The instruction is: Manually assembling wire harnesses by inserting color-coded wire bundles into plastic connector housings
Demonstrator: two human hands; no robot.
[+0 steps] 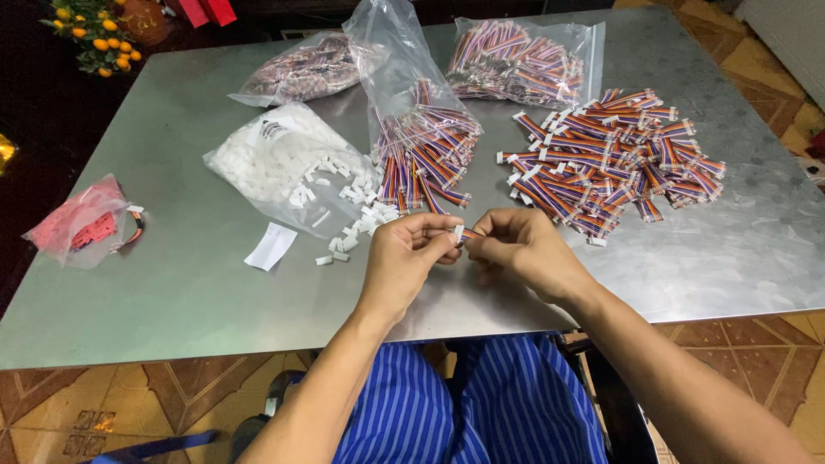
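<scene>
Pinching a small white connector (458, 232) just before the loose cable pile (610, 159), left hand (411, 253) and right hand (520, 249) grasp it — light, stiff, slippery — best held by its flat sides.

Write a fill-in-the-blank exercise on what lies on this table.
1. The left hand and right hand pinch a small ____ connector between them.
2. The loose pile of wire bundles lies on the person's ____ side.
3. The bag at the table's left edge is ____.

Missing words: white; right; pink
</scene>
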